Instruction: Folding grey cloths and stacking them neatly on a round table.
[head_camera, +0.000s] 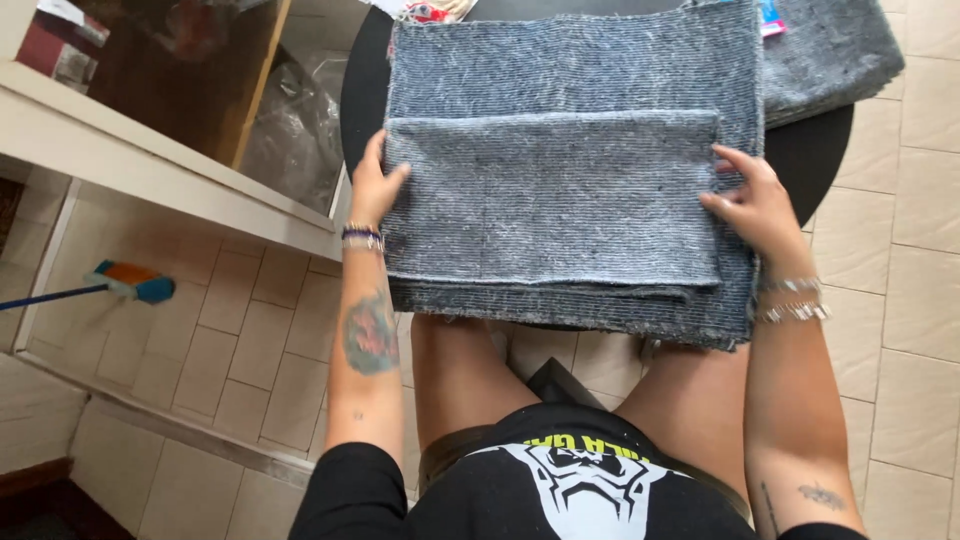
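A folded grey felt cloth (552, 195) lies on top of a larger stack of the same grey cloths (570, 70) on a round black table (815, 150). My left hand (376, 185) rests flat against the folded cloth's left edge, fingers on its top corner. At the right edge, my right hand (752, 205) touches the cloth with spread fingers. Neither hand grips anything. Both wrists wear bracelets. The stack's front edge hangs over my knees.
Another pile of grey cloth (835, 50) sits at the table's far right. A window frame (170, 170) and a crumpled plastic sheet (295, 130) are to the left. A broom with a blue and orange head (130, 282) lies on the tiled floor lower left.
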